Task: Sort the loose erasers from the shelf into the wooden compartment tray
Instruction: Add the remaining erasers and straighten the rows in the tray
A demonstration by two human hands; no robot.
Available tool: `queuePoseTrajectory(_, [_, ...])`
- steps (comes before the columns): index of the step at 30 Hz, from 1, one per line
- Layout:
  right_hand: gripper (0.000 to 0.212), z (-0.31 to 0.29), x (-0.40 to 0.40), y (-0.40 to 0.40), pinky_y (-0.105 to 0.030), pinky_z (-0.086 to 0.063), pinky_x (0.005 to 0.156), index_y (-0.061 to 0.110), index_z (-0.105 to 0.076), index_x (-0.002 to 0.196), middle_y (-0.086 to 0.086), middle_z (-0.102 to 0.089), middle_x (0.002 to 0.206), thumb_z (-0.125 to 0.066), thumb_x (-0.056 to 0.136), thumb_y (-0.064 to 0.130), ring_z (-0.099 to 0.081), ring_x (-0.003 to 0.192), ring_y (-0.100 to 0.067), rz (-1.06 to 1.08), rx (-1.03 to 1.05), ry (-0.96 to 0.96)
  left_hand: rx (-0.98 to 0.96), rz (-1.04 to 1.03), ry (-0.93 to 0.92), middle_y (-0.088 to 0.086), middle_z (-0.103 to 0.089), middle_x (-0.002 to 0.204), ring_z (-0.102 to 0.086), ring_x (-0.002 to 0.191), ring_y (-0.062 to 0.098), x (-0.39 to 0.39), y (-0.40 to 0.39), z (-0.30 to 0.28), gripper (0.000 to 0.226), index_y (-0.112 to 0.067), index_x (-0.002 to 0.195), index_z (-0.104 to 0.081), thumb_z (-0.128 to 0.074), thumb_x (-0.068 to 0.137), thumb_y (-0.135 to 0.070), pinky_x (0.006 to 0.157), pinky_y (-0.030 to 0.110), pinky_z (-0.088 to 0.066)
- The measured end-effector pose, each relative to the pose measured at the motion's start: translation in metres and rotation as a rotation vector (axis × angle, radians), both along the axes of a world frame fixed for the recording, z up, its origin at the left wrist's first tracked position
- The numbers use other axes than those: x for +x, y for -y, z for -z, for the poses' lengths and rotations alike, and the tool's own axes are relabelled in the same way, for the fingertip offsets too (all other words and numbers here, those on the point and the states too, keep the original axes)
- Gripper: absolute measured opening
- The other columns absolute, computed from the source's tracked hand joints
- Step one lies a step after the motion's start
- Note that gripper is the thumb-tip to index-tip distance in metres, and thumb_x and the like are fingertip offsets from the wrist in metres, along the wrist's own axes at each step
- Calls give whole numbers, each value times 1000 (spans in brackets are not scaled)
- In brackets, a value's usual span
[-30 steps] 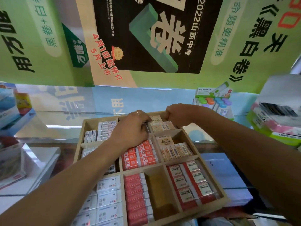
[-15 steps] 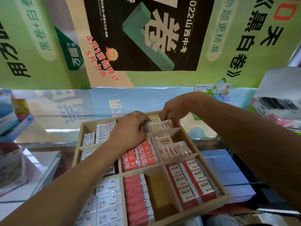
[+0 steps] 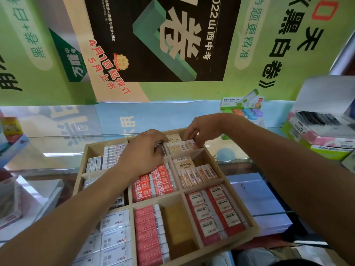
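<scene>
Erasers are being squared up in the far row of a wooden compartment tray [image 3: 249, 226] set on a glass counter [image 3: 57, 148]. The right hand [image 3: 201, 129], fingers curled down, pinches the end of a row of cream erasers [image 3: 180, 145] in the tray's far right compartment; the left hand [image 3: 143, 150] rests curled over the far middle compartment, and whether anything is held beneath it cannot be told. The row would best be pressed flush against the divider, labels up and all facing one way, before release. Nearer the viewer, "2B" is printed on the orange erasers [image 3: 153, 182] at the tray's centre and on the red erasers [image 3: 215, 210] at its near right. Behind the tray, a poster [image 3: 153, 35] reads "2022".
</scene>
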State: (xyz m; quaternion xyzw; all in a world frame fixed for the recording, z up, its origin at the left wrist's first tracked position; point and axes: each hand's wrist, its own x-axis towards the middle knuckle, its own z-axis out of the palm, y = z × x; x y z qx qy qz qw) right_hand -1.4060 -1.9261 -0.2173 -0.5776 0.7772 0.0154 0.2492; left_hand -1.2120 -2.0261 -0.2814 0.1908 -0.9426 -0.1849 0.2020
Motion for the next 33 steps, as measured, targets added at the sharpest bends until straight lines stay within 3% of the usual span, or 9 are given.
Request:
queuePoseTrajectory(4, [42,2,3,-3,-28,-43,88,18,-64,125,0,-63,124,-62,86,2,-53,100,-12,-40,-8,-36,-1,5,1,-3,-59,124,-54,113,18,-1,0,0,36,-19,116,-66,-53,85,-8,94,34,-46])
queuePoseTrajectory(7, [44,7,7,-8,-31,-42,93,19,-61,128,0,-59,128,-55,87,2,-51,107,-14,-55,-25,-92,-1,9,-5,-4,-60,123,-55,112,17,-1,0,1,36,-19,116,-66,-53,85,-7,94,33,-46])
queuePoseTrajectory(12, [40,22,16,-21,-32,-42,84,17,-61,124,-1,-58,111,-48,89,3,-54,102,-19,-16,-140,-131,0,5,5,-5,-59,124,-54,112,17,-1,0,1,36,-20,115,-66,-52,85,-7,94,36,-47])
queuePoseTrajectory(17, [28,33,31,-34,-38,-49,86,21,-60,118,0,-62,112,-53,91,21,-59,100,-20,57,-319,-211,-15,3,20,-3,-59,125,-54,113,18,-1,-1,0,35,-20,116,-65,-52,86,-7,94,35,-46])
queuePoseTrajectory(23, [31,28,40,-49,-44,-49,87,16,-56,120,-5,-60,112,-52,90,22,-55,103,-24,117,-508,-291,13,-14,101,-1,-59,131,-51,121,20,7,-7,-17,40,-22,124,-62,-53,87,-8,102,35,-42])
queuePoseTrajectory(29, [29,-6,59,-67,-36,-51,79,21,-63,111,-3,-64,108,-52,85,18,-59,98,-23,183,-634,-247,-25,-25,134,-6,-69,108,-59,99,13,28,-22,-70,29,-25,105,-71,-54,88,-9,89,27,-47])
queuePoseTrajectory(33, [23,-25,86,-90,-37,-53,79,23,-64,100,0,-65,102,-50,83,21,-59,92,-21,193,-662,-197,-86,19,205,-3,-70,104,-62,93,15,59,-48,-90,25,-23,105,-71,-57,86,-16,88,35,-52])
